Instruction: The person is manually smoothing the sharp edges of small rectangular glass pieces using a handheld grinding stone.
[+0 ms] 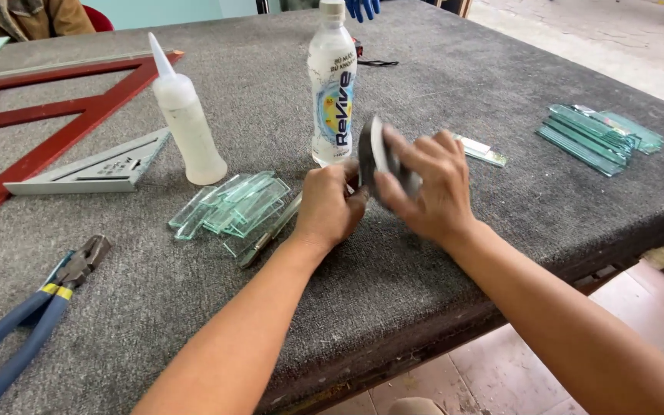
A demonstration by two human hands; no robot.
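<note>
2 hands at a grey disc beside the drink bottle [333, 84].
Bottle capped, contents unclear; squeeze bottle [185, 119] left of it. Right hand [428, 184] fingers pinch the disc [376, 154]; left hand [330, 206] curled beneath, grip hidden.

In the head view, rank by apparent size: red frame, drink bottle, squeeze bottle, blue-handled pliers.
1. Red frame, partly cut off.
2. Blue-handled pliers, nearer the camera, so unsure.
3. Drink bottle and squeeze bottle look alike.
</note>
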